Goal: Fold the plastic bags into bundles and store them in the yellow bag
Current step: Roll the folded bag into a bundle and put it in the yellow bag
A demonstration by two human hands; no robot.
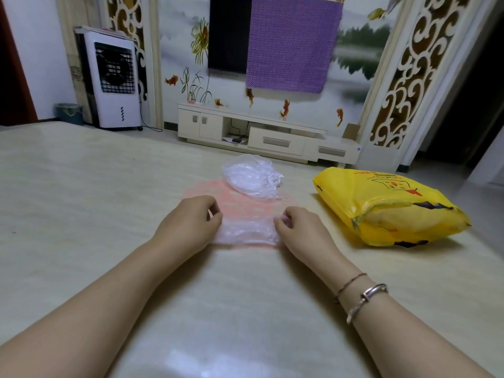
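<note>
At tabletop centre, left hand (191,219) and right hand (297,227) each pinch an end of the thin pink translucent plastic bag (240,211), near edge folded over. Advice: press flat, expel air, crease evenly. Yellow printed plastic bag (381,205) lies at 2 o'clock.

Crumpled bag (252,177) lies left of store bag (387,208) (on table (81,200)).

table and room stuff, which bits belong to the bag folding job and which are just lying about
Job: clear bag pinched by left hand and right hand; pink bag; crumpled clear bag; yellow bag.
Lying about: air cooler; TV cabinet; bin.
</note>
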